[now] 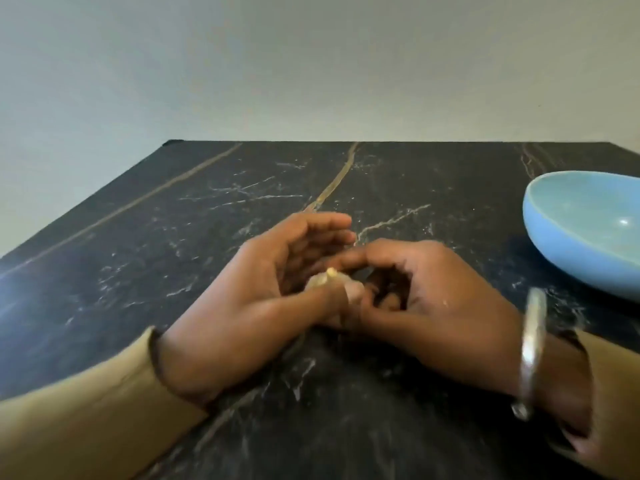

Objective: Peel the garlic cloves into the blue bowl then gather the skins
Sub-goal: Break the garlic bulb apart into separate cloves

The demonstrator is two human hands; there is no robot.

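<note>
Both hands meet over the middle of the dark marble table [207,209]. My left hand [263,292] holds a pale garlic clove [323,279] between its thumb and cupped fingers; only a small yellowish part of the clove shows. My right hand [426,299] has its fingers curled in against the clove, the index finger reaching across to the left hand. Its fingertips are blurred and partly hidden. The blue bowl [540,230] stands at the right edge of the view, well apart from the hands. What I can see of its inside holds nothing.
A silver bangle [531,351] circles my right wrist. Tan sleeves cover both forearms. A plain pale wall rises behind the table's far edge. No loose skins are visible on the tabletop.
</note>
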